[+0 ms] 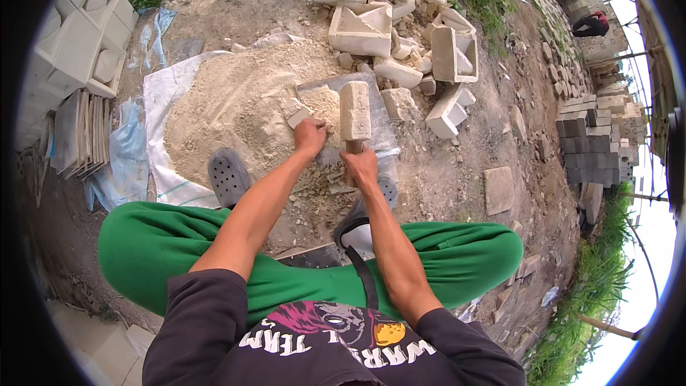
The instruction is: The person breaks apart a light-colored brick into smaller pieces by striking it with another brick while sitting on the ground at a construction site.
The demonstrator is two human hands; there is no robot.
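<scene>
My right hand (361, 166) is closed around the handle of a mallet (355, 111) with a blocky, dust-coated head. The head is raised over a flat grey plate (382, 118) on the ground. To its left, the fingers of my left hand (311, 138) pinch a pale broken chunk (300, 116) at the edge of the crumbs. A broad heap of beige crushed powder (243, 100) spreads from there over a white woven sack (153, 93).
Broken cream-coloured moulded blocks (361, 28) lie piled beyond the plate. White blocks (86, 21) are stacked at left beside thin boards (82, 132). Grey blocks (589, 139) stand at right. My grey clogs (229, 171) flank the work. A person (592, 25) bends far off.
</scene>
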